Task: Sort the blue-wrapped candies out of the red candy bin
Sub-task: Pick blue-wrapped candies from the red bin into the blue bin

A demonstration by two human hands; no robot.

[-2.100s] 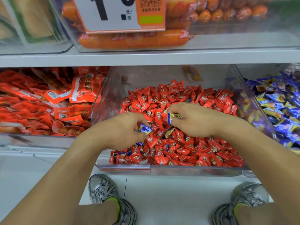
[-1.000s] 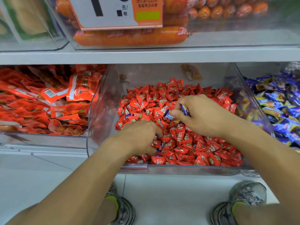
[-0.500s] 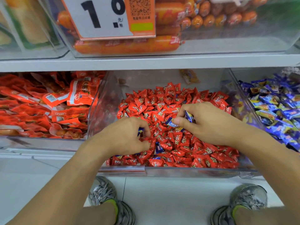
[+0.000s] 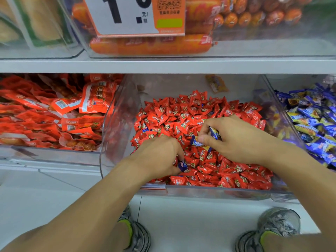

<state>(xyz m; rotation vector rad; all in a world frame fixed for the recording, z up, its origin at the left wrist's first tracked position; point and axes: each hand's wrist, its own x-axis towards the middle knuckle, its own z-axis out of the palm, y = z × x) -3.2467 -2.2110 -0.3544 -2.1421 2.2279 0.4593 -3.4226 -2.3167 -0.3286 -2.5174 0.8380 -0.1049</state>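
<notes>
Candy bin (image 4: 118,124): clear glossy plastic. Red candies (image 4: 227,175): shiny crinkled film wrappers. Blue-wrapped candy (image 4: 182,165): glossy film. Shelf (image 4: 163,65): smooth matt grey.

arms (image 4: 87,211): bare, no sleeves | shoes (image 4: 278,226): grey, patterned | socks (image 4: 127,226): lime-green

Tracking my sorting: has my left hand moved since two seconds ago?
Yes. The left hand has shifted right, away from the bin's clear left wall, toward the middle of the red candies.
</notes>
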